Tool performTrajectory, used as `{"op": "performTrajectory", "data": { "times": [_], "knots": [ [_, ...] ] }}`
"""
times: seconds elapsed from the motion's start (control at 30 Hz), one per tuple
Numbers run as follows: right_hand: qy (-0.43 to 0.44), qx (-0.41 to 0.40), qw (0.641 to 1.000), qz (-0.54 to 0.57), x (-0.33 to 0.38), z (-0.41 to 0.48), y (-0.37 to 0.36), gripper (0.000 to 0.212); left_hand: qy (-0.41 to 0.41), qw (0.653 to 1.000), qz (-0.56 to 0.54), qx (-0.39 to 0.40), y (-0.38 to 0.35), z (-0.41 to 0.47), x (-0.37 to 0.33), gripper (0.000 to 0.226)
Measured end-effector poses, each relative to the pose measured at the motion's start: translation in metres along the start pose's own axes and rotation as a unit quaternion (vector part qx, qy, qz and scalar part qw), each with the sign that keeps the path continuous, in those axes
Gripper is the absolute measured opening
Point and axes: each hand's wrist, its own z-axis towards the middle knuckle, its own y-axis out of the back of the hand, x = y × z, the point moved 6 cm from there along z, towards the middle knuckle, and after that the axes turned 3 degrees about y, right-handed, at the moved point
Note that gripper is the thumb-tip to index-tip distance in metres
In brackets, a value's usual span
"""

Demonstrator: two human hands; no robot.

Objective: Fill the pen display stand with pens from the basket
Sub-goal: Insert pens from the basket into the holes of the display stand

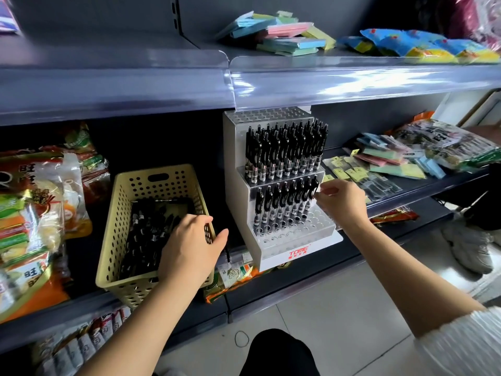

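The right hand (342, 202) pinches a pen (311, 198) in the display stand (273, 253); the left hand (189, 246) has its grip hidden down in the basket (154, 170).

You are in a retail shop: tiered metal shelves (108, 50) edged with clear price strips (352, 80) carry packaged snacks (35, 213), notepad stacks (284, 36) and a branded pen display stand (298, 251).

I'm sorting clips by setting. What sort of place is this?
Most likely a small shop or supermarket aisle: tiered shelves with clear price-strip edges, a branded pen display stand partly filled with pens, and packaged snacks and coloured notepads laid out for sale.
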Motion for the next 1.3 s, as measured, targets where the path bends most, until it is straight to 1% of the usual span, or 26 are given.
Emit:
{"op": "performTrajectory", "data": {
  "times": [0.1, 0.17, 0.23, 0.33, 0.4, 0.43, 0.5, 0.57, 0.6, 0.63, 0.7, 0.8, 0.87, 1.0, 1.1, 1.23, 1.27, 1.3],
  "knots": [
    [0.028, -0.034, 0.999, 0.024, 0.018, -0.019, 0.010, 0.025, -0.009, 0.999, -0.030, 0.018, -0.002, 0.002, 0.003, 0.047],
    [0.076, -0.023, 0.996, 0.046, 0.042, -0.037, 0.009, 0.021, -0.012, 0.999, -0.049, 0.018, 0.007, 0.004, 0.005, 0.044],
    [0.120, 0.018, 0.989, 0.078, 0.070, -0.056, 0.000, 0.017, -0.017, 0.999, -0.035, -0.011, 0.024, 0.007, 0.012, 0.042],
    [0.167, 0.101, 0.973, 0.127, 0.112, -0.076, -0.031, 0.013, -0.010, 0.995, 0.016, -0.095, 0.061, 0.018, 0.043, 0.040],
    [0.195, 0.156, 0.957, 0.146, 0.138, -0.087, -0.057, 0.014, 0.032, 0.990, 0.053, -0.123, 0.080, 0.025, 0.075, 0.044],
    [0.204, 0.180, 0.950, 0.150, 0.149, -0.091, -0.069, 0.016, 0.064, 0.989, 0.066, -0.117, 0.084, 0.028, 0.091, 0.047],
    [0.209, 0.226, 0.941, 0.142, 0.169, -0.097, -0.095, 0.023, 0.148, 0.986, 0.042, -0.060, 0.079, 0.033, 0.119, 0.055],
    [0.186, 0.280, 0.935, 0.116, 0.184, -0.101, -0.125, 0.036, 0.213, 0.976, -0.030, 0.017, 0.062, 0.035, 0.138, 0.060],
    [0.160, 0.310, 0.931, 0.107, 0.188, -0.103, -0.139, 0.041, 0.226, 0.972, -0.059, 0.035, 0.055, 0.034, 0.141, 0.057],
    [0.124, 0.339, 0.927, 0.103, 0.190, -0.104, -0.154, 0.043, 0.230, 0.969, -0.079, 0.035, 0.051, 0.034, 0.144, 0.050],
    [0.034, 0.380, 0.916, 0.125, 0.187, -0.103, -0.177, 0.041, 0.221, 0.971, -0.084, 0.023, 0.050, 0.032, 0.142, 0.035],
    [-0.100, 0.403, 0.897, 0.151, 0.177, -0.102, -0.203, 0.043, 0.208, 0.975, -0.077, 0.003, 0.053, 0.026, 0.141, 0.030],
    [-0.156, 0.411, 0.886, 0.149, 0.173, -0.106, -0.218, 0.044, 0.198, 0.977, -0.081, -0.012, 0.055, 0.021, 0.138, 0.028],
    [-0.201, 0.413, 0.877, 0.141, 0.173, -0.118, -0.247, 0.043, 0.190, 0.976, -0.101, -0.040, 0.058, 0.012, 0.136, 0.029],
    [-0.223, 0.399, 0.875, 0.159, 0.178, -0.123, -0.259, 0.041, 0.194, 0.974, -0.113, -0.040, 0.058, 0.010, 0.136, 0.031],
    [-0.224, 0.399, 0.875, 0.157, 0.183, -0.130, -0.268, 0.045, 0.185, 0.976, -0.106, -0.048, 0.061, 0.006, 0.133, 0.032],
    [-0.226, 0.404, 0.873, 0.156, 0.182, -0.131, -0.270, 0.043, 0.182, 0.976, -0.106, -0.051, 0.061, 0.005, 0.133, 0.031],
    [-0.233, 0.410, 0.867, 0.161, 0.181, -0.131, -0.270, 0.036, 0.181, 0.976, -0.107, -0.053, 0.061, 0.005, 0.133, 0.030]
  ]
}}
